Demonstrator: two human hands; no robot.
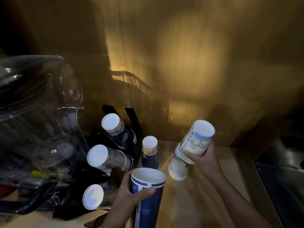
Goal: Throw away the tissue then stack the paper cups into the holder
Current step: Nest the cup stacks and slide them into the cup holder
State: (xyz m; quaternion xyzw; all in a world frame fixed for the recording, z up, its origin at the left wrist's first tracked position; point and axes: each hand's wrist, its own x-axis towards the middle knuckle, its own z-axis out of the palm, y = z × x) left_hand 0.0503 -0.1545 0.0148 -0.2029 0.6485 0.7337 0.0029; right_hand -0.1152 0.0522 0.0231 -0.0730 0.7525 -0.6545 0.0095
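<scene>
My left hand (pixel 130 197) grips a tall blue stack of paper cups (pixel 148 199), mouth up, low in the middle of the view. My right hand (pixel 204 157) holds a white printed cup (pixel 196 142) upside down and tilted, just over another white cup (pixel 178 168) that stands upside down on the counter. A blue cup with a gold band (pixel 150 153) stands upside down between them. The black cup holder (pixel 131 119) at centre left carries three cups on their sides: a blue one (pixel 118 130), a white one (pixel 107 157) and a lower one (pixel 97 196). No tissue is in sight.
A large clear plastic container (pixel 37 129) fills the left side. A wooden wall (pixel 181 63) backs the light wooden counter (pixel 197 203). A dark metal sink (pixel 283 170) lies at the right edge.
</scene>
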